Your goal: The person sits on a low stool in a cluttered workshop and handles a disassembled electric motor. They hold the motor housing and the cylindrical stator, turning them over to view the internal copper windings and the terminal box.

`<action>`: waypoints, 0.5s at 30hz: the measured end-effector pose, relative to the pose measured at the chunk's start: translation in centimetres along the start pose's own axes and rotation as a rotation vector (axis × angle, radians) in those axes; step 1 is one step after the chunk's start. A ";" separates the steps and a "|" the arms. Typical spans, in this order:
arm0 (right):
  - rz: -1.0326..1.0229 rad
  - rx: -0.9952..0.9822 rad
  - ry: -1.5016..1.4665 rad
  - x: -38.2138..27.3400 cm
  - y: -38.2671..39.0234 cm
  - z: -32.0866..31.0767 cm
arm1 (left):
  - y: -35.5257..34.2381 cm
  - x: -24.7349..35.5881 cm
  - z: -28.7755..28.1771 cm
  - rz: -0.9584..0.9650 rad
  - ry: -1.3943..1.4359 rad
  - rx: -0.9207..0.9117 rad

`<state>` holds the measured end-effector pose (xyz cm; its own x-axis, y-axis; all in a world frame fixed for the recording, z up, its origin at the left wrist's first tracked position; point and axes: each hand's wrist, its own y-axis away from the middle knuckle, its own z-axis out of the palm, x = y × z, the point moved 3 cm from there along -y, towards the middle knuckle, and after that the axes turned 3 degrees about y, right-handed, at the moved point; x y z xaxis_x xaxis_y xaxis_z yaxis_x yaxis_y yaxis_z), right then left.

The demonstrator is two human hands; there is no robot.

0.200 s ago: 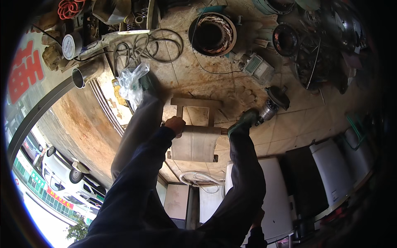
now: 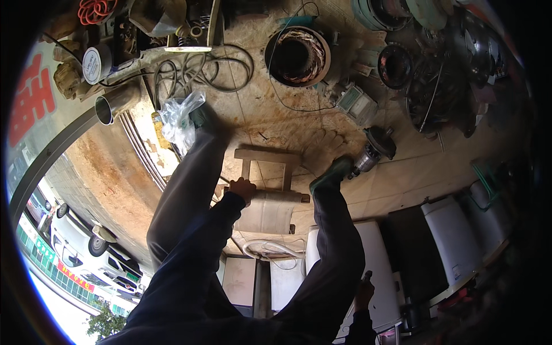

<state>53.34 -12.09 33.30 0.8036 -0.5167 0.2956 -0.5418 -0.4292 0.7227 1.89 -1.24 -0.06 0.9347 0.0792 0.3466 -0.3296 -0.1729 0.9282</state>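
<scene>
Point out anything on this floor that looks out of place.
A crumpled clear plastic bag lies beside your green left shoe, looking like stray litter that might tangle underfoot. Reddish-brown stains discolour the tan tiled floor beyond your beige-seated wooden stool.

Copper-wound stator (image 2: 314, 64) near coiled cable (image 2: 252, 67)

Dark item (image 2: 367, 276) at right hand (image 2: 363, 296), indistinct
</scene>
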 end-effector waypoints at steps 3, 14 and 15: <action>0.099 -0.023 -0.318 -4.7 -1.8 -6.7 | 2.4 1.3 0.8 -0.067 0.081 0.143; -0.295 0.334 -0.672 -43.1 3.9 -28.0 | 21.3 6.3 -24.6 0.492 0.499 0.251; -0.325 0.305 -0.733 -46.6 3.0 -28.0 | 22.3 5.4 -25.4 0.513 0.561 0.305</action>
<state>21.14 31.41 39.20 0.6248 -0.6369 -0.4516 -0.4391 -0.7650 0.4712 -3.85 20.28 25.96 0.4454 0.3831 0.8092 -0.5715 -0.5740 0.5864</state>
